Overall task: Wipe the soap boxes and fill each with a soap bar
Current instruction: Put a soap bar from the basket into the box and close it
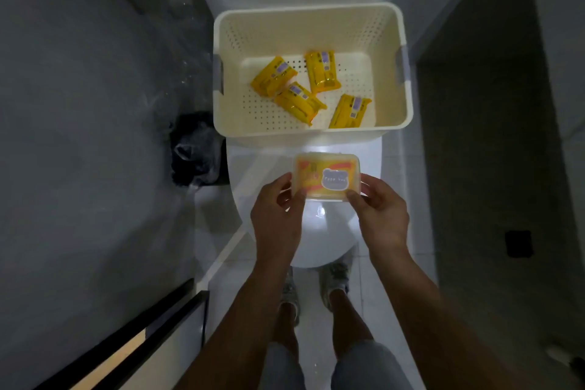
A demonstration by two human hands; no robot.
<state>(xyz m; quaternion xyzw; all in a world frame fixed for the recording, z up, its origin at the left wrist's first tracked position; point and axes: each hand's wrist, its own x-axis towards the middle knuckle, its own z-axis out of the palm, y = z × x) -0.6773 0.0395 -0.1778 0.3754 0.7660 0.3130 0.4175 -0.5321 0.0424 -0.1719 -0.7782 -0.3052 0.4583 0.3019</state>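
**Closed Soap Box Held Over the Toilet Lid**

Above the toilet lid (319,231), both hands are holding one soap box (326,176) level. The left hand (277,215) is pinching the box's left end between thumb and fingers; the right hand (381,210) is pinching the right end likewise. A yellow soap bar is showing through the translucent cover.

Behind the toilet lid, the basket (311,19) is holding four wrapped soap bars (299,100).

Risk: the toilet lid is looking smooth and rounded. A box set near its edge is likely to slide off. The grip is covering only the ends, so a loosely seated cover could be popping open on release.
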